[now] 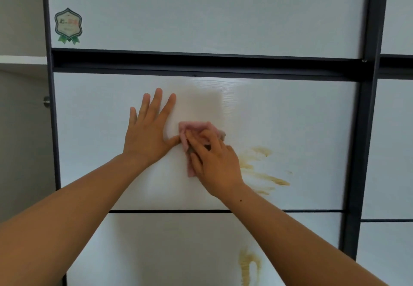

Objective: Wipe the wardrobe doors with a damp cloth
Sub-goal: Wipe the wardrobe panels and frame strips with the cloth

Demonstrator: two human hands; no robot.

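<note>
A white wardrobe door [290,118] with dark frame bars fills the view. My right hand [214,162] presses a crumpled pink cloth [192,129] against the door's middle panel. My left hand [149,129] lies flat on the same panel just left of the cloth, fingers spread, its thumb touching the cloth's edge. A yellowish-brown smear [261,169] marks the panel right of my right hand. A second smear of the same colour [249,265] sits on the lower panel.
A green-ribboned badge sticker [68,25] is stuck on the upper panel at left. A dark horizontal bar [201,64] divides upper and middle panels. A neighbouring door [393,140] stands at right. A grey wall and small metal knob [46,102] are at left.
</note>
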